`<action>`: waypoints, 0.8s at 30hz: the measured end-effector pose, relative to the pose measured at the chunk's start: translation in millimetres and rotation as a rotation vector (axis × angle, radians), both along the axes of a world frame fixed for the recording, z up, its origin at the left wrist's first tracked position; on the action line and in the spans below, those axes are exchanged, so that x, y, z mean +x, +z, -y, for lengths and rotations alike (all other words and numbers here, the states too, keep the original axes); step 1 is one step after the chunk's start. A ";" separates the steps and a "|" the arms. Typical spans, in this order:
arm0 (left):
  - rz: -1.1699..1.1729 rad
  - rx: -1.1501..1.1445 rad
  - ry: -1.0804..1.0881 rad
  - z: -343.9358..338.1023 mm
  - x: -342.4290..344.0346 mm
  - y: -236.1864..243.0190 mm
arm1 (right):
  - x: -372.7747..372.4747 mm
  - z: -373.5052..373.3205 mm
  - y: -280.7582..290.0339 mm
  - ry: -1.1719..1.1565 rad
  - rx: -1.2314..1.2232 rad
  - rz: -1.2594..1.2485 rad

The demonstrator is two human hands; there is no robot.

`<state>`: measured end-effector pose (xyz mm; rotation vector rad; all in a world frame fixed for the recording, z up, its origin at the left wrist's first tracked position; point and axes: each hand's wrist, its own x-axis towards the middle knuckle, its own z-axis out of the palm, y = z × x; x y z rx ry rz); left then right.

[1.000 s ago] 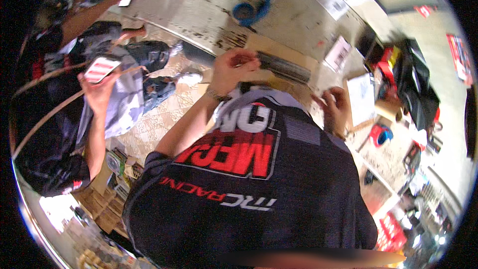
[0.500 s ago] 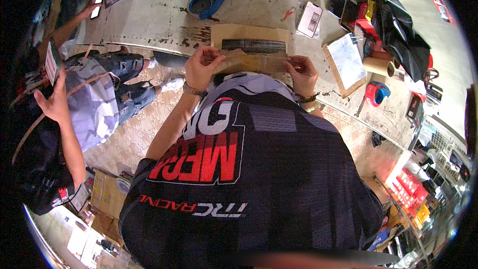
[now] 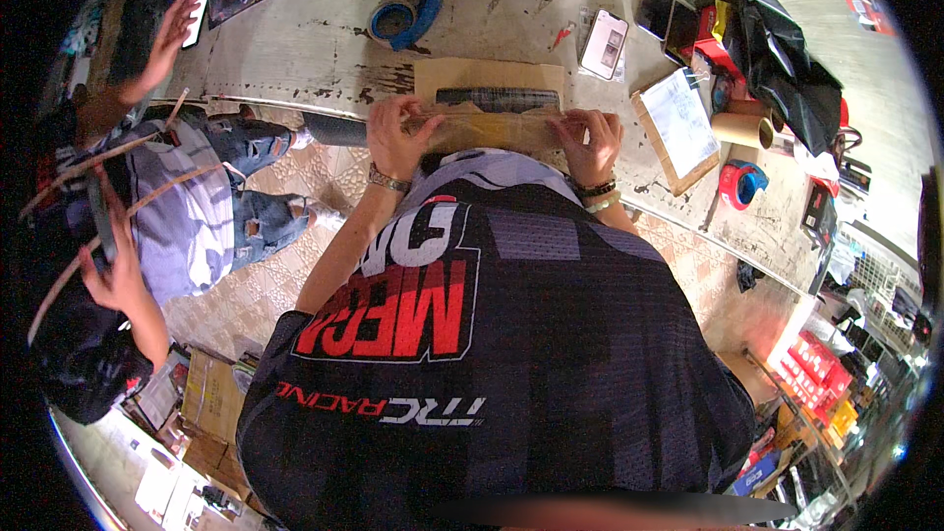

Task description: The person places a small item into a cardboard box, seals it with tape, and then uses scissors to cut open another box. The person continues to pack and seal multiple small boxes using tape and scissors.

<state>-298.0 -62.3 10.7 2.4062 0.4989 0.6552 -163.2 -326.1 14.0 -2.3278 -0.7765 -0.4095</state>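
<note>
My left hand point(image 3: 398, 138) and my right hand point(image 3: 590, 146) pinch the two ends of a folded strip of brown cardboard point(image 3: 492, 130) at the table's near edge, in front of my torso. A long dark object point(image 3: 497, 96) lies on the cardboard sheet point(image 3: 487, 72), just beyond my fingers; I cannot make out what it is. The strip has a torn-looking upper edge and hides part of what is beneath it. My wrists carry a watch and beaded bracelets.
The table point(image 3: 305, 39) holds blue point(image 3: 403, 15) and red-blue point(image 3: 739, 185) tape dispensers, phones point(image 3: 604, 42), a clipboard point(image 3: 677, 128), a black bag point(image 3: 777, 59) and cardboard tubes point(image 3: 742, 131). At left, a co-worker point(image 3: 177, 216) reaches toward a phone. Boxes point(image 3: 202, 403) stand lower left.
My hands have settled on both ends of the cardboard strip; my right hand has closed on it. The co-worker's upper hand has opened over the phone, and their lower hand has moved down.
</note>
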 end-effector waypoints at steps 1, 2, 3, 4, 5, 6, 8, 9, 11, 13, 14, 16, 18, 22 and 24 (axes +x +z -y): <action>0.030 0.090 0.000 -4.4 2.8 0.5 | 0.6 -0.1 1.4 -0.021 -0.011 -0.032; 0.047 0.169 0.022 -8.2 5.0 0.5 | 1.3 -1.3 4.0 -0.057 0.016 -0.028; 0.070 0.109 -0.037 -11.7 7.0 -0.1 | 1.7 -3.7 7.7 -0.077 0.051 -0.009; 0.078 0.039 -0.072 -15.9 8.7 -0.9 | 2.8 -5.4 13.7 -0.109 0.015 0.003; 0.080 -0.040 -0.119 -20.2 9.2 -2.0 | 4.2 -7.2 21.5 -0.129 -0.014 0.029; 0.023 -0.283 -0.193 -24.4 9.1 -3.2 | 5.9 -10.1 30.3 -0.151 -0.042 0.054; -0.155 -0.793 -0.350 -33.5 8.7 -6.3 | 6.6 -25.4 46.2 0.010 -0.084 -0.013; -0.209 -0.843 -0.414 -38.0 9.0 -7.9 | 6.7 -37.1 52.3 0.101 -0.137 -0.073; -0.394 -0.934 -0.488 -44.1 10.9 -11.4 | 6.3 -67.8 57.3 0.272 -0.256 -0.202; -0.412 -0.943 -0.525 -47.6 11.5 -13.6 | -0.5 -107.7 51.6 0.420 -0.413 -0.239; -0.384 -0.951 -0.574 -49.2 11.9 -14.4 | -3.1 -122.4 47.6 0.498 -0.486 -0.193; -0.459 -0.922 -0.536 -51.6 11.7 -15.3 | -2.1 -135.6 39.2 0.566 -0.584 -0.245; -0.476 -0.901 -0.542 -53.5 11.3 -17.2 | 5.5 -128.5 34.3 0.574 -0.642 -0.310; -0.454 -0.917 -0.563 -55.1 10.8 -23.2 | 38.4 -64.9 42.8 0.390 -0.675 -0.467; -0.459 -0.896 -0.585 -57.8 13.6 -23.7 | 54.2 -36.5 52.1 0.336 -0.767 -0.600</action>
